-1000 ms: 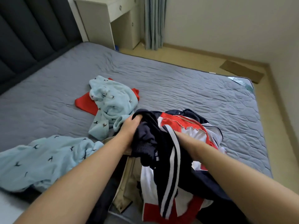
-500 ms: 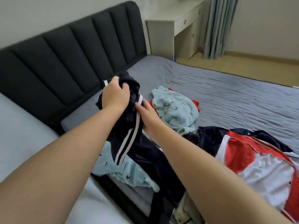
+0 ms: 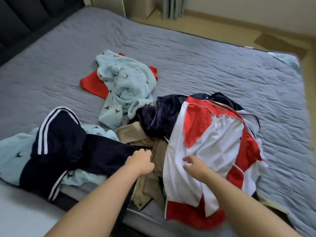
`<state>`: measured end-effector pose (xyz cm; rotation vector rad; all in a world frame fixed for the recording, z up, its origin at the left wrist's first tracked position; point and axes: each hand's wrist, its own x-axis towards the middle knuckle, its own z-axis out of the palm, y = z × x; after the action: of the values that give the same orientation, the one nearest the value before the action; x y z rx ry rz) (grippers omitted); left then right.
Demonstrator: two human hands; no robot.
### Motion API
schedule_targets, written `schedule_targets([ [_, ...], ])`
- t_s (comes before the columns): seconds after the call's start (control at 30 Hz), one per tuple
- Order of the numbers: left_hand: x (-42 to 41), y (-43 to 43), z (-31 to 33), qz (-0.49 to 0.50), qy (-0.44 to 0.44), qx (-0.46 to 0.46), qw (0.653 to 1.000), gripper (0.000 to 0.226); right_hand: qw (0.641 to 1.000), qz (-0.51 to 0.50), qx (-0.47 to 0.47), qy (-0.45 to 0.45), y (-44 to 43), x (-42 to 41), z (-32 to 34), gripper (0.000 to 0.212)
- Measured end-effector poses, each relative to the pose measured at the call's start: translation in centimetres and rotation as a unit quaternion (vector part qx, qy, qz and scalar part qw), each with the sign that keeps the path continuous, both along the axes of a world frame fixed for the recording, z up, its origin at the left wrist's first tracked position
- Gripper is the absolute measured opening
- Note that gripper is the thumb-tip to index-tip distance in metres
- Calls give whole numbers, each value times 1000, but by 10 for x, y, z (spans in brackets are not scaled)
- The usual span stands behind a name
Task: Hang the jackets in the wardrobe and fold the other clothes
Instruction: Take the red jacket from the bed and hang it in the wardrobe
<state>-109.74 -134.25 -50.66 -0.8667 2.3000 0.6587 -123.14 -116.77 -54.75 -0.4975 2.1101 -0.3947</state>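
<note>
Sprawling across the near-left edge of the grey quilted bed (image 3: 205, 57), a navy track garment with white side stripes (image 3: 68, 144) is running its long axis roughly left to right. Its right end is reaching the left hand (image 3: 141, 162), whose fingers are curling at the cloth's edge (whether they are actually gripping it, I cannot tell). The right hand (image 3: 195, 165) is hovering with fingers loosely spread, holding nothing, at the white front of a red-and-white zip jacket (image 3: 213, 139). That jacket is lying lengthwise far to near, its red bottom band nearest the person. A crumpled beige garment (image 3: 159, 151) is sitting between the hands, tucking under both pieces. A dark velvety navy garment (image 3: 164, 113) is bunching just beyond it. Pale blue fleece with small bird prints (image 3: 13, 151) is lying under the track garment. A second pale blue fleece piece (image 3: 126, 86) farther up the bed is covering a red garment (image 3: 92, 84).
</note>
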Motion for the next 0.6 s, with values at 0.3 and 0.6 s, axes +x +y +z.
schedule_targets([
  [0.3, -57, 109, -75, 15, -15, 58, 998, 50, 988, 52, 110, 98, 118, -17, -51, 61],
  [0.6, -93, 127, -127, 260, 102, -12, 960, 54, 992, -52, 10, 112, 148, -51, -102, 21],
])
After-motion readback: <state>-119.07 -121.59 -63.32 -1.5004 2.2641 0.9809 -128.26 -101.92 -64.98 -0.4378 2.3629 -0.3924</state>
